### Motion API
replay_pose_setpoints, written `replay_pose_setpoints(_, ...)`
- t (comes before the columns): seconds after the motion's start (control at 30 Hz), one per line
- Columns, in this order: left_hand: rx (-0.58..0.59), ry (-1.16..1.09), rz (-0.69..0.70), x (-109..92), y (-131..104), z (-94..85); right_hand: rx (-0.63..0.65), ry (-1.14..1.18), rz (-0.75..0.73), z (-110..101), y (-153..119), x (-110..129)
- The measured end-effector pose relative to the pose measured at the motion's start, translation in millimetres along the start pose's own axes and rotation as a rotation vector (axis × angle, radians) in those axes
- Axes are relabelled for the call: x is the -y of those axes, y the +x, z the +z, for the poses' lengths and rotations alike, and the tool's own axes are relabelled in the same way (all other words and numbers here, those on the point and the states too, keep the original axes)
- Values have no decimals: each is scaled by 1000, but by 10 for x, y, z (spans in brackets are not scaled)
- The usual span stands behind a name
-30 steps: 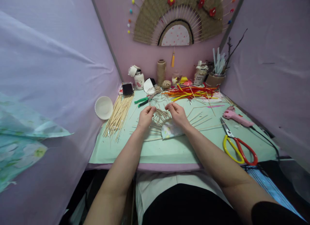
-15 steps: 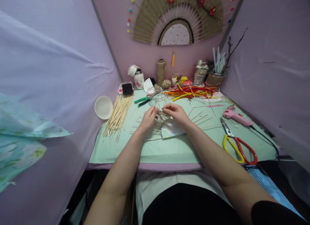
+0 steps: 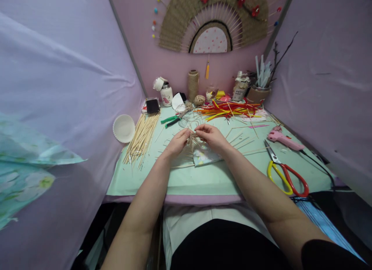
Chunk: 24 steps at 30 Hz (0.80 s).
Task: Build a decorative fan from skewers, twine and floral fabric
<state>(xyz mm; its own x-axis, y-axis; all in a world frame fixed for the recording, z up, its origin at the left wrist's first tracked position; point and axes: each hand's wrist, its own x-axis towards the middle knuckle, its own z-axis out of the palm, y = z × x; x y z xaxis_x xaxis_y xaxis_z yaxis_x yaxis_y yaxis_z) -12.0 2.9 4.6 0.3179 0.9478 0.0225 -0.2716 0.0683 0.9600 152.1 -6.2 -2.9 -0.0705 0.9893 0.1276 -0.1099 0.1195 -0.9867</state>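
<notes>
My left hand point(image 3: 178, 142) pinches a loose bunch of brown twine point(image 3: 192, 139) above the middle of the table. Close beside it, my right hand point(image 3: 211, 135) has its thumb and fingertips pressed together on the same twine. Below both hands lies a half-round piece covered in pale floral cloth point(image 3: 205, 156), with thin sticks point(image 3: 242, 142) spreading out from it on both sides. Part of the cloth piece and the stick ends near it are hidden by my hands and the twine.
Left are bamboo sticks point(image 3: 142, 140) and a white dish point(image 3: 124, 128). Green-handled pliers point(image 3: 171, 121) lie behind my hands, near red and yellow pipe cleaners point(image 3: 229, 109). At right are a pink glue gun point(image 3: 285, 140) and scissors point(image 3: 286, 177). A twine spool point(image 3: 193, 85) stands at the back.
Both hands stay almost in place. The bunch of twine between them has shifted slightly and hangs more visibly below the fingertips.
</notes>
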Motion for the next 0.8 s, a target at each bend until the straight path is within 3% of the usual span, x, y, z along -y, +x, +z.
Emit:
replay_pose_setpoints(0.1,81,47,3,9,13,-12,-62,-91,-88,0,3,17)
replay_pose_setpoints(0.27,-11,111,84,63,80,-77,-285,-250,-416,-27,-18,77)
replay_pose_setpoints(0.4,-52,165,154,80,107,-98,-203,-463,-623,0,-84,112)
replay_pose_setpoints(0.5,-82,194,173,60,98,-86,-110,-570,-650,31,-103,96)
replay_pose_setpoints(0.8,-100,343,251,23,72,-62,-45,-697,-618,22,-48,-3)
